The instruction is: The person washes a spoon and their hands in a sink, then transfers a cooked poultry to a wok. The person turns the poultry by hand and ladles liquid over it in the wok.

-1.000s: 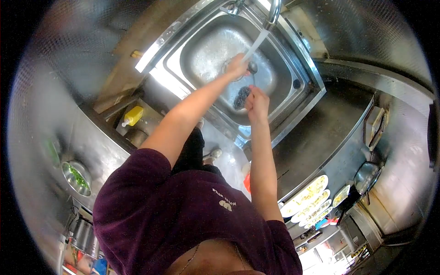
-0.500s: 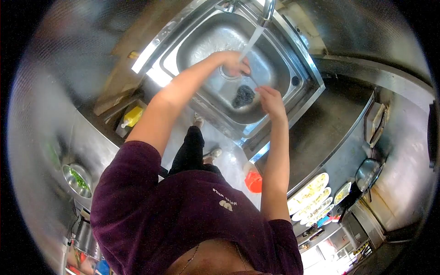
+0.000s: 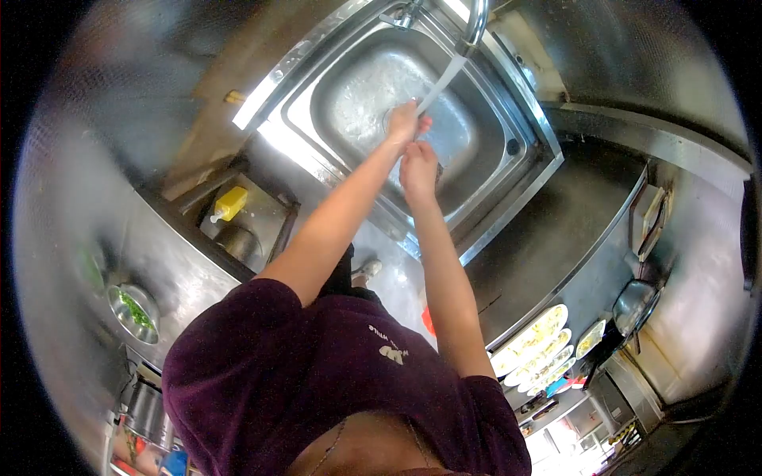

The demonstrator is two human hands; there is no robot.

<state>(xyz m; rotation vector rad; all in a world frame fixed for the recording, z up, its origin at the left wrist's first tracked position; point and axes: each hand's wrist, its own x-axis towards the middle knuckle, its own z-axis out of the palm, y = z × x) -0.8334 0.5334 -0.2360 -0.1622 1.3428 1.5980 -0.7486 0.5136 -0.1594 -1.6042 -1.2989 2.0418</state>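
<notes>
1. The left hand (image 3: pixel 405 123) is over the middle of the metal sink (image 3: pixel 357 87), at the lower end of the water stream (image 3: pixel 443 83). Its fingers are partly curled; whether they have hold of anything cannot be told.
2. The right hand (image 3: pixel 418 165) is just on the near side of the left hand, over the same basin. Its fingers are bent in, almost closed. A small part of a dark scrubber (image 3: pixel 439 171) shows at its right edge, mostly hidden, so its grip on it cannot be told.
3. The faucet (image 3: pixel 476 28) stands at the far side of the sink, and its water falls towards the left hand.
4. To the left of the sink, on a lower surface, lies a yellow bottle (image 3: pixel 231 204). Farther left and nearer the person is a metal bowl (image 3: pixel 144 328) with chopped greens (image 3: pixel 135 309) in it.
5. At the near right, long white plates (image 3: pixel 530 341) of food lie side by side. A smaller plate (image 3: pixel 590 339) is to their right, and a metal pan (image 3: pixel 633 305) is beyond it.
</notes>
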